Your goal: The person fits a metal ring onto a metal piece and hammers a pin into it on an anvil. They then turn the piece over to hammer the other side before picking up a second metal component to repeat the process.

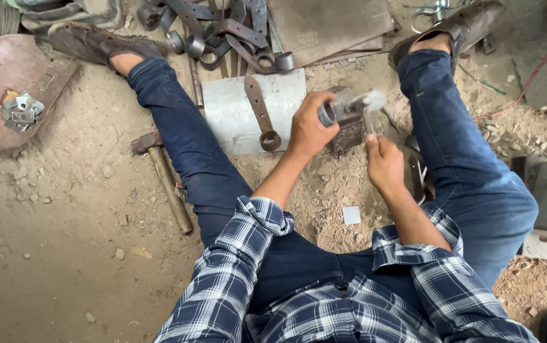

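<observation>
The left hand (308, 130) was clenched around a short metal ring piece (328, 115), pressing it against a small metal block (349, 124) standing on the dirt floor (64, 254) between the legs. The right hand (384, 164) gripped a thin tool (370, 114), its upper end blurred. This looked like a shaping or striking step, calling for a steady hold. One hammer (165, 184) lay left of the leg, one strap with an eye (260, 114) on one steel plate (229, 117).
</observation>
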